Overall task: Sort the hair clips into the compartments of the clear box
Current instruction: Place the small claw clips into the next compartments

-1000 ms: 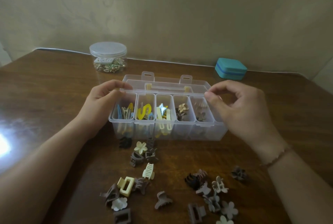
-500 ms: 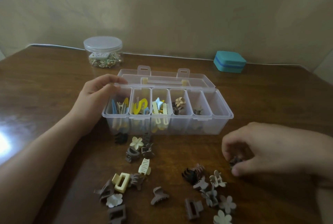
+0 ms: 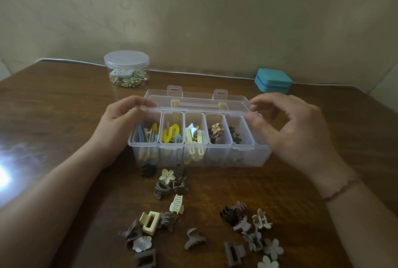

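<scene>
The clear box (image 3: 247,149) stands open mid-table, its lid (image 3: 193,97) folded back. Blue, yellow and cream clips fill the three left compartments. A tan flower clip (image 3: 217,128) lies in the fourth and dark clips (image 3: 235,135) in the fifth. My left hand (image 3: 120,121) grips the box's back left rim. My right hand (image 3: 295,125) hovers, blurred, over the box's right end and hides the last compartment; its fingers are apart with nothing visible in them. Several loose claw clips lie in front of the box, among them a cream flower (image 3: 167,175) and a cream rectangular claw (image 3: 149,222).
A round clear jar (image 3: 127,69) with small trinkets stands at the back left. A teal case (image 3: 273,80) sits at the back right near the wall. More brown and grey clips (image 3: 254,239) lie scattered at the front right of the wooden table (image 3: 53,116).
My right hand has risen from the loose clips at the right, where it pinched a dark clip, to the box's right end. More dark clips show in the fifth compartment.
</scene>
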Tool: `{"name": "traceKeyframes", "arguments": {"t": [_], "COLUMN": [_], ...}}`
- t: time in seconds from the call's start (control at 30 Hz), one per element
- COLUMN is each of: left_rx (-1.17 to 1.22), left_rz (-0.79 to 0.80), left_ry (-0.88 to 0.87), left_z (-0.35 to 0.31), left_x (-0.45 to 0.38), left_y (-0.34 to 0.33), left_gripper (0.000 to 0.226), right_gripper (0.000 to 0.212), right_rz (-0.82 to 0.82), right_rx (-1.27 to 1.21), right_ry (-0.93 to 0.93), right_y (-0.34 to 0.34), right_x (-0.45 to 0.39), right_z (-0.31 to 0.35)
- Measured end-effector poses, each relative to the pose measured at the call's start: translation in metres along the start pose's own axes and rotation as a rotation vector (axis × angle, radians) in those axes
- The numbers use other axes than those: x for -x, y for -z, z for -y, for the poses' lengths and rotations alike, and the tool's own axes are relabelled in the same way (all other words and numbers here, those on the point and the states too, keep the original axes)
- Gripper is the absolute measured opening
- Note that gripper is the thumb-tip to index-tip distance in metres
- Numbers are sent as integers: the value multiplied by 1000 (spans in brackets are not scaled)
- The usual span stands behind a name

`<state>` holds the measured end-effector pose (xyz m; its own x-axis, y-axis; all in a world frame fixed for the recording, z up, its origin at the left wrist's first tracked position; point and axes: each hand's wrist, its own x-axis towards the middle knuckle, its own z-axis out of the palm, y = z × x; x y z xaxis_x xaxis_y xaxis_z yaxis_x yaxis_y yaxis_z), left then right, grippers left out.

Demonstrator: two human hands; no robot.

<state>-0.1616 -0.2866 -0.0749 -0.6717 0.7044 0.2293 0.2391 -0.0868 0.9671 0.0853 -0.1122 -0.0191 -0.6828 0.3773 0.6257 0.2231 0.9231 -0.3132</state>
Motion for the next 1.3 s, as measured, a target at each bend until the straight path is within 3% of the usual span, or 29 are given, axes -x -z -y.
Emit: {"name": "traceKeyframes", "arguments": {"t": [0.1, 0.23, 0.3, 0.53, 0.63, 0.83, 0.97, 1.07, 1.13, 1.2, 1.3], "left_rx": [-22, -36, -37, -25, -26, -32, -30, -20, -19, -19, -32], "left_rz": [-8, -9, -6, -9, -1, 0, 6, 6, 6, 6, -1], "left_ry": [-5, -7, -5, 0, -1, 6, 7, 10, 7, 11, 15], "left_z": [0, 0, 0, -1, -1, -1, -2, -2, -2, -2, -2], "left_x": [0, 0, 0, 0, 0, 0, 0, 1, 1, 1, 0], "left_y": [0, 0, 0, -1, -1, 0, 0, -1, -1, -1, 0], "left_gripper": [23, 23, 23, 23, 24, 23, 23, 24, 22, 19, 22], "right_gripper": [20, 27, 34, 21, 18, 14, 12, 8, 13, 19, 36], "right_rz": [105, 668, 787, 780, 751, 112, 72, 14, 124, 351, 670], "right_rx": [-116, -29, 39, 54, 7, -251, -129, -168, -236, -245, 19], "right_ry": [118, 226, 272, 326, 255, 55, 12, 53, 116, 170, 232], "right_y": [12, 16, 15, 9, 15, 15, 8, 15, 19, 17, 8], "right_x": [8, 23, 27, 31, 24, 18, 18, 18, 19, 23, 29], "right_z": [10, 24, 27, 34, 30, 24, 20, 21, 25, 31, 37]}}
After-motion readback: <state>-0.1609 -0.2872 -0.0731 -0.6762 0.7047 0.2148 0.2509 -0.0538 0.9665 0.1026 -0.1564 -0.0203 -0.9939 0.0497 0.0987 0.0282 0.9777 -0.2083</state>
